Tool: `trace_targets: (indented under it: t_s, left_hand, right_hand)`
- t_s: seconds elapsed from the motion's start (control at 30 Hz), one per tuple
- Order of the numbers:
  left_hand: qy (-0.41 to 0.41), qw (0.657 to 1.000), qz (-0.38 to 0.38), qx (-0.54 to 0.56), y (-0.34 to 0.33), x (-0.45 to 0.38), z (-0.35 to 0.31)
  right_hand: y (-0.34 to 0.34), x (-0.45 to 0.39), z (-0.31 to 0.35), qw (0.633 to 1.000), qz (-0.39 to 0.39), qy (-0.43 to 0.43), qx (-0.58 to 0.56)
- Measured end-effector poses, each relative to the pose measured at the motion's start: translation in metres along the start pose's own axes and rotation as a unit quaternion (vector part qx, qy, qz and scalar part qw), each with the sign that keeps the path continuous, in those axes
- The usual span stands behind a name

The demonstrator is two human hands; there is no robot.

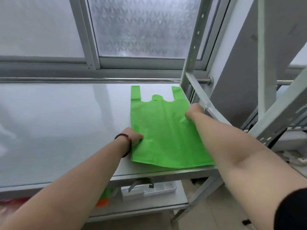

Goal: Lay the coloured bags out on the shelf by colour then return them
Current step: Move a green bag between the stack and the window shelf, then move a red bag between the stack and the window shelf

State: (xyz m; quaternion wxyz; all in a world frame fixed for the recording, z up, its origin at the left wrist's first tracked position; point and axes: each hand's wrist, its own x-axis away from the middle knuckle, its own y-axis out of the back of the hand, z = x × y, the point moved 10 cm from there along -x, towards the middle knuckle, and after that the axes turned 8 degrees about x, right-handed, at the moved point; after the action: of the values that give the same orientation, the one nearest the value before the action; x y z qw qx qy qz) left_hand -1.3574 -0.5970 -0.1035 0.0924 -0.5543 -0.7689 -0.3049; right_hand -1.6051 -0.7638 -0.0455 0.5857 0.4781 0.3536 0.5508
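A bright green bag [163,128] with two handles lies flat at the right end of the white shelf [63,127], handles pointing toward the window. My left hand [133,136], with a dark bead bracelet on the wrist, grips the bag's left edge near its lower part. My right hand [194,111] pinches the bag's right edge higher up, close to the shelf's upright post. On the lower shelf, green [108,191], orange [103,202] and red [15,200] bags peek out under my left arm.
A metal upright post [193,52] and diagonal brace [205,100] stand at the shelf's right end. A frosted window [142,27] is behind the shelf. A white perforated basket [149,190] sits on the lower shelf.
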Motion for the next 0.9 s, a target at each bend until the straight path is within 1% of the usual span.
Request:
trace_targets:
  t_s: [0.13, 0.2, 0.3, 0.37, 0.43, 0.53, 0.63, 0.73, 0.9]
  left_hand:
    - [0.009, 0.999, -0.032, 0.013, 0.007, -0.006, -0.005]
    - [0.011, 0.999, -0.048, 0.001, 0.014, -0.005, -0.006]
    - [0.015, 0.994, -0.105, -0.037, 0.035, 0.012, -0.010]
    - [0.013, 0.981, -0.135, -0.136, 0.056, 0.029, -0.020]
    - [-0.011, 0.959, -0.148, -0.240, 0.082, 0.043, -0.037]
    - [-0.057, 0.930, -0.155, -0.329, 0.129, 0.068, -0.057]
    - [-0.078, 0.908, -0.170, -0.374, 0.178, 0.099, -0.059]
    - [-0.082, 0.896, -0.205, -0.385, 0.226, 0.139, -0.044]
    - [-0.047, 0.885, -0.264, -0.380, 0.307, 0.206, 0.004]
  right_hand:
    - [-0.002, -0.012, 0.011, 0.999, 0.006, 0.036, -0.020]
    - [0.003, -0.011, 0.015, 0.999, 0.007, 0.049, -0.021]
    - [0.016, 0.003, 0.020, 0.997, 0.020, 0.068, 0.023]
    - [0.031, 0.017, 0.033, 0.992, 0.029, 0.111, 0.061]
    - [0.049, 0.036, 0.056, 0.980, 0.035, 0.174, 0.090]
    - [0.071, 0.078, 0.107, 0.941, 0.029, 0.307, 0.140]
    - [0.080, 0.130, 0.161, 0.891, 0.022, 0.420, 0.170]
    - [0.073, 0.182, 0.213, 0.848, 0.019, 0.493, 0.194]
    - [0.056, 0.280, 0.295, 0.799, 0.009, 0.576, 0.171]
